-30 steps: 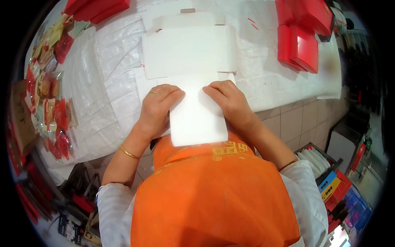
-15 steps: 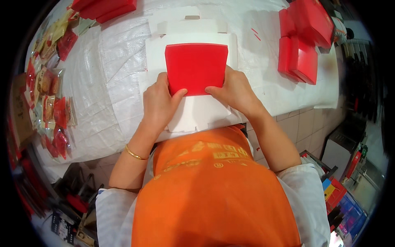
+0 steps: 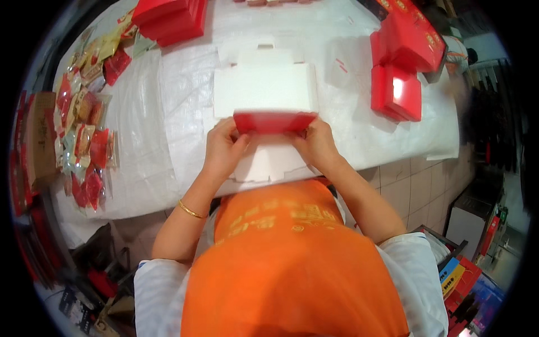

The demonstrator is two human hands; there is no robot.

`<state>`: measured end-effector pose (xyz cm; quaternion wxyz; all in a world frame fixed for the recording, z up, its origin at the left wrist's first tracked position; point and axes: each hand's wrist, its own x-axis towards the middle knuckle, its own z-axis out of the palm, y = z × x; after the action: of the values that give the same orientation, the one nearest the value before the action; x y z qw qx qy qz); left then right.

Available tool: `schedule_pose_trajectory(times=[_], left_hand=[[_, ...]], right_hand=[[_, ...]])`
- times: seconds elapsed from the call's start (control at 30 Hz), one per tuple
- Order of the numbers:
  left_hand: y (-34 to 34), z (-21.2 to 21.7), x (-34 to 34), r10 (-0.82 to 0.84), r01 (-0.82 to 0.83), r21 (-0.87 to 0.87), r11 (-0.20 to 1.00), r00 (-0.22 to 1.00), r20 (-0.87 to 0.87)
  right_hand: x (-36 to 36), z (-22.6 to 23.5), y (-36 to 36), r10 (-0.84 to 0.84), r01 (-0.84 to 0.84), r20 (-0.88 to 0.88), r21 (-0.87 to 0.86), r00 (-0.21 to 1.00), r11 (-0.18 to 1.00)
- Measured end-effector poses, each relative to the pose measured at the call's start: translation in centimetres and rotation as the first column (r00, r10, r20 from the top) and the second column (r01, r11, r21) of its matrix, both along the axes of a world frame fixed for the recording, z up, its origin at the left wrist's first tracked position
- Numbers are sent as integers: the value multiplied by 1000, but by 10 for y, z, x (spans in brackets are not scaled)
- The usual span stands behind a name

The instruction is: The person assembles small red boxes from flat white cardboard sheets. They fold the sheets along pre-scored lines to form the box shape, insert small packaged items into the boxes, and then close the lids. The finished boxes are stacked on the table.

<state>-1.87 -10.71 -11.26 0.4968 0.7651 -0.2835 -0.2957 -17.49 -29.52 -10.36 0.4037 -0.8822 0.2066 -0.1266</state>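
I see both hands pinching the red flap [image 3: 274, 122]: left hand [image 3: 223, 150] holds its left end, right hand [image 3: 318, 145] its right end. Its long axis runs side to side between them, white box blank [image 3: 263, 90] just beyond, on the worktop [image 3: 168, 84].

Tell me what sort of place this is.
Probably a packing workshop for gift boxes: finished red boxes stacked on a covered table, wrapped snack packets at its left, and both hands folding a flat carton.
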Motion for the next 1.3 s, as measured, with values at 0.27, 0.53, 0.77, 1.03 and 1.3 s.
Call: schedule_pose_trajectory(times=[0.27, 0.53, 0.77, 1.03, 1.3], left_hand=[[30, -12, -24, 25, 107, -183, 977, 799, 601], [79, 19, -50, -238, 219, 93, 971, 914, 330], [101, 15, -60, -263, 245, -105, 964, 941, -215], [93, 18, -70, -197, 137, -180, 974, 904, -379], [88, 23, -82, -135, 70, -183, 981, 919, -370]], right_hand=[[-54, 11, 52, 150, -166, 260, 43, 954, 985], [-84, 0, 69, 10, -62, 183, 276, 983, 959], [-92, 15, 65, 75, -96, 64, 494, 995, 864], [-98, 12, 60, 105, -121, 69, 743, 992, 659], [-97, 4, 62, 96, -156, 125, 682, 987, 715]])
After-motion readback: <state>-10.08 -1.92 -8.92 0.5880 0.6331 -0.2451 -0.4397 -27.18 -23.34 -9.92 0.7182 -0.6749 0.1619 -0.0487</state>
